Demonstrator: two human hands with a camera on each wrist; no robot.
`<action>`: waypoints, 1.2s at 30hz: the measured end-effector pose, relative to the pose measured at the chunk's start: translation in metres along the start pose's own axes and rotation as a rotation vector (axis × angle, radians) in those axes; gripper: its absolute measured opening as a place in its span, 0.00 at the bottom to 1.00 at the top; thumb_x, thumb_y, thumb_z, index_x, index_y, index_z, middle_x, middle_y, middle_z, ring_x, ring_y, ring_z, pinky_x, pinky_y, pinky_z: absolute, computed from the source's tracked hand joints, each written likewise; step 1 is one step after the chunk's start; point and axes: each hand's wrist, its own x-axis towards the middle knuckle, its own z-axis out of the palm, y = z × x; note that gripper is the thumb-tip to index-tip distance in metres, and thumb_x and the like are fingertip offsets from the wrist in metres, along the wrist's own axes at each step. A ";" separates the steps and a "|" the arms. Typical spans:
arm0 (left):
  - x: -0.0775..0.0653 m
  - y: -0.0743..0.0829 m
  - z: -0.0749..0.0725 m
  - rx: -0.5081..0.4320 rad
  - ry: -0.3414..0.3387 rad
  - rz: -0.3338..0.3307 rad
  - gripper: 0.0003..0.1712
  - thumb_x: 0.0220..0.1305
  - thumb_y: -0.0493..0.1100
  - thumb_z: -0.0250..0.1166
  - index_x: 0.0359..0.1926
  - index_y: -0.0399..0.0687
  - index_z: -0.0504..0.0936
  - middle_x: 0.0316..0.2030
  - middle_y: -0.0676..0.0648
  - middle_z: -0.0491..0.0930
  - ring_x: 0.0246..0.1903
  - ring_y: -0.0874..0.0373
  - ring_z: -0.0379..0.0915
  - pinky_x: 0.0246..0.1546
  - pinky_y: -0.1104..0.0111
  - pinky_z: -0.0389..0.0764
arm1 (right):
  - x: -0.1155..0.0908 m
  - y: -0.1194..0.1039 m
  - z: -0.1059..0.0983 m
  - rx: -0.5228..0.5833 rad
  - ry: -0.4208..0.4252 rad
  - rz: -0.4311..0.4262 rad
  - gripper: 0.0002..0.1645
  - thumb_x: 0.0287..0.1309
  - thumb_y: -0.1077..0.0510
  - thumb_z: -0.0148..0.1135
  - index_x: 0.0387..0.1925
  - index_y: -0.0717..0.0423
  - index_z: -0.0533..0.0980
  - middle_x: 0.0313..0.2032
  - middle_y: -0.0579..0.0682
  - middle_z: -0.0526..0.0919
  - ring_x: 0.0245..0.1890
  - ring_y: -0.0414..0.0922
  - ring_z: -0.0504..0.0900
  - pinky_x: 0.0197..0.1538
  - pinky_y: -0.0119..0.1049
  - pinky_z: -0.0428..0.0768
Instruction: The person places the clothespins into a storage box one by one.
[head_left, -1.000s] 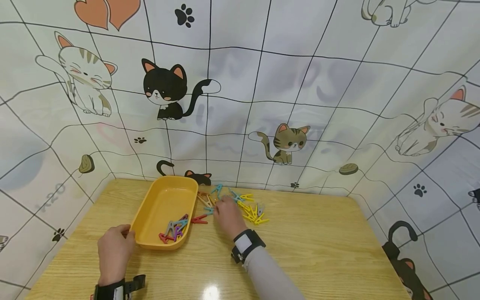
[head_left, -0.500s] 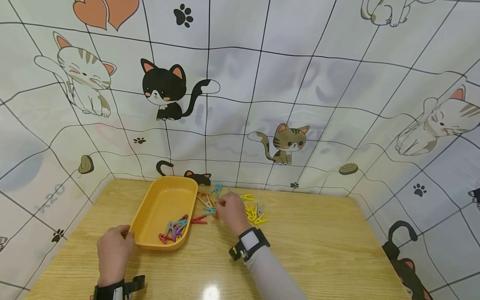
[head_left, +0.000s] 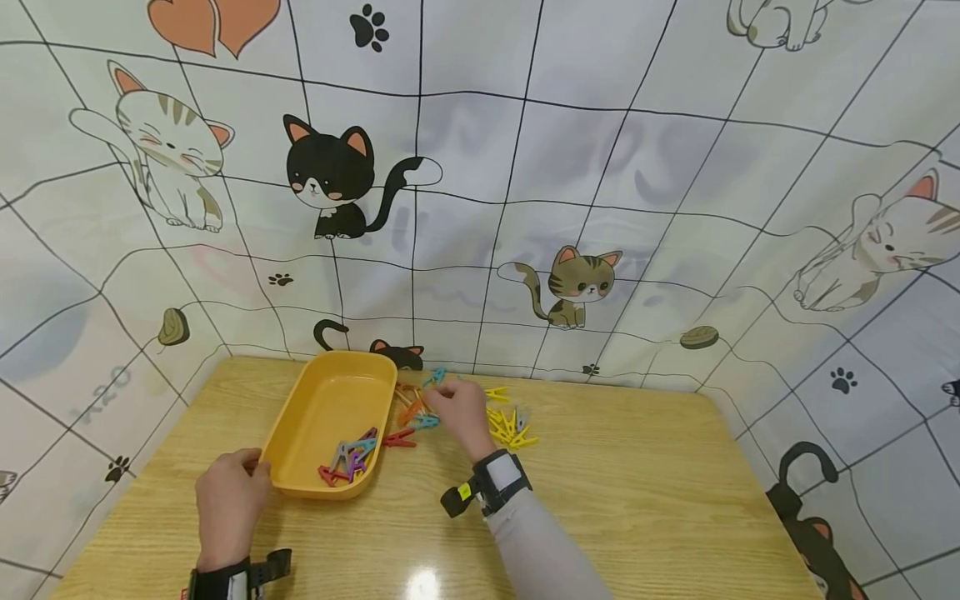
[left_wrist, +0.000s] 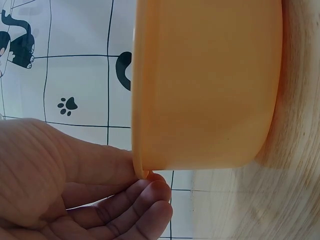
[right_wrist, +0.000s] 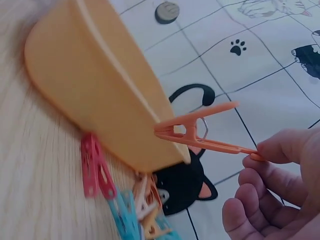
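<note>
Orange clothespin [right_wrist: 191, 133] pinched, the right hand [head_left: 463, 417] hovers; a red clothespin [head_left: 400, 438] lies beside, perhaps touching, the yellow tray [head_left: 326, 408] the left hand [head_left: 228, 504] grips.

Readable text: none. Cloth [head_left: 480, 150], head view: pale characters [head_left: 110, 385] at far left, below mid-height, too faint to make out. Larger greyish shapes [head_left: 611, 154] right of upper centre, blurred; can't tell if letters. Signs printed on same cloth: black paw mark [head_left: 369, 27] top centre-left, smaller ones lower down; split orange heart [head_left: 183, 25] at top left. Paw marks also left in left-wrist view, upper right in right-wrist view. Yellow tag [head_left: 465, 492], lower centre of head view: too small to read.
</note>
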 end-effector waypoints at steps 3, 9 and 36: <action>0.000 0.000 -0.001 0.001 0.007 0.012 0.15 0.61 0.28 0.64 0.46 0.17 0.83 0.33 0.25 0.82 0.30 0.36 0.80 0.24 0.59 0.76 | -0.001 -0.005 0.003 0.067 0.000 0.047 0.15 0.63 0.57 0.66 0.26 0.65 0.88 0.16 0.47 0.77 0.16 0.37 0.67 0.26 0.30 0.66; 0.000 -0.001 0.000 -0.002 0.012 0.016 0.15 0.61 0.28 0.64 0.46 0.17 0.83 0.33 0.26 0.82 0.31 0.36 0.80 0.24 0.56 0.77 | -0.004 -0.007 0.018 0.096 -0.016 0.097 0.14 0.64 0.55 0.67 0.28 0.61 0.89 0.19 0.52 0.81 0.16 0.37 0.67 0.23 0.30 0.63; 0.000 -0.001 0.001 0.002 0.008 0.009 0.15 0.61 0.28 0.65 0.46 0.17 0.83 0.34 0.25 0.83 0.30 0.36 0.81 0.26 0.54 0.79 | -0.013 -0.011 0.061 0.078 -0.088 0.133 0.14 0.67 0.57 0.64 0.32 0.63 0.88 0.14 0.39 0.70 0.16 0.35 0.67 0.25 0.28 0.66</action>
